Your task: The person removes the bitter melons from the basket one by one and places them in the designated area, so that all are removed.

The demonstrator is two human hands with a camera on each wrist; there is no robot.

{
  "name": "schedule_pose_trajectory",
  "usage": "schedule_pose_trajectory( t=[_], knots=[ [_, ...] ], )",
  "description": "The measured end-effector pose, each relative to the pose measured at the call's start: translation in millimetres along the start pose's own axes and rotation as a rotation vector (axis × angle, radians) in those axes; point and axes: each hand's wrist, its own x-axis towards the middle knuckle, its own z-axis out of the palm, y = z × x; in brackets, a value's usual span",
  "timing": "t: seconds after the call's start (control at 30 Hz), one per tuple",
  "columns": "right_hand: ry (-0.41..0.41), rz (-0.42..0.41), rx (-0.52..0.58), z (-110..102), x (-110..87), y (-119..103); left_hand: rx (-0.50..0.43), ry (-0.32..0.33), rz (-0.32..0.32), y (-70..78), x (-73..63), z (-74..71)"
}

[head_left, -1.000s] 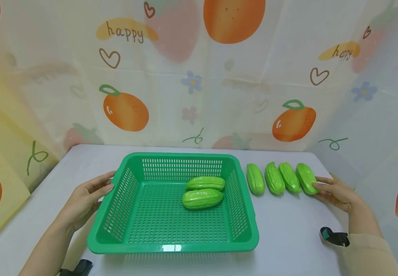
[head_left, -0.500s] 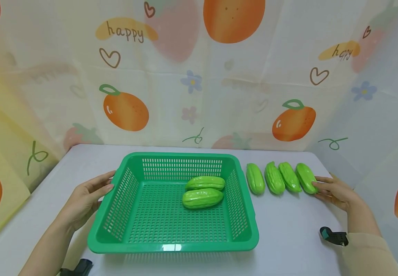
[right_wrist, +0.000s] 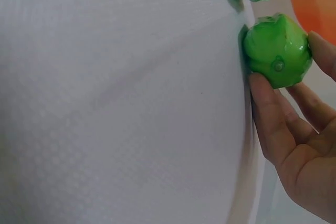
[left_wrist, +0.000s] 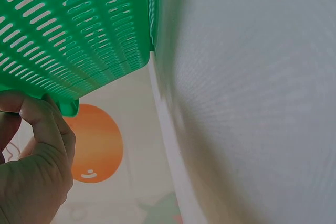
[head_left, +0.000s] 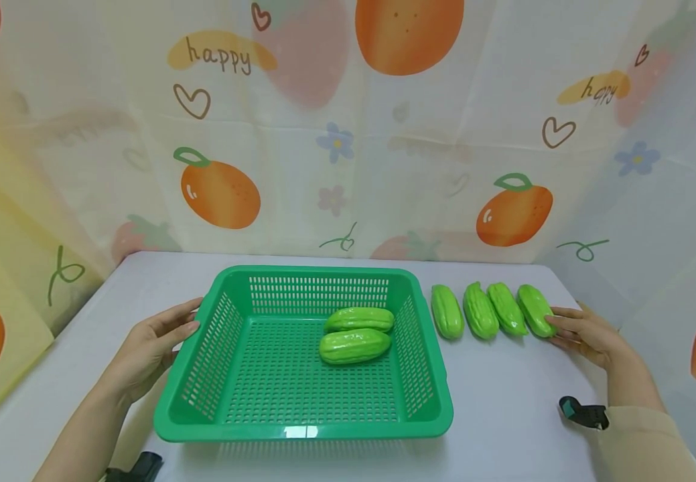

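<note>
A green plastic basket stands on the table, with two bitter melons lying inside at its right. My left hand holds the basket's left rim, its bent fingers showing at the rim in the left wrist view. Right of the basket, several bitter melons lie in a row. At the row's right end, my right hand touches the last bitter melon with fairly straight fingers. In the right wrist view, the thumb and fingers rest against that bitter melon's side and the palm stays off it.
The white table ends at a fabric backdrop printed with oranges and hearts. Dark wrist straps show on both arms. The fabric also rises close beside the table on the left and right.
</note>
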Motion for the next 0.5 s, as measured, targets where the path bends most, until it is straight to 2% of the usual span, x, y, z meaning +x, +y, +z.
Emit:
schedule_pose_trajectory(
  t=[0.27, 0.5],
  knots=[
    [-0.010, -0.003, 0.046, 0.3, -1.0, -0.4, 0.015, 0.010, -0.013, 0.3, 0.5, 0.6],
    [-0.009, -0.015, 0.035, 1.7, -1.6, -1.7, 0.003, 0.004, -0.010, -0.2, -0.5, 0.1]
  ],
)
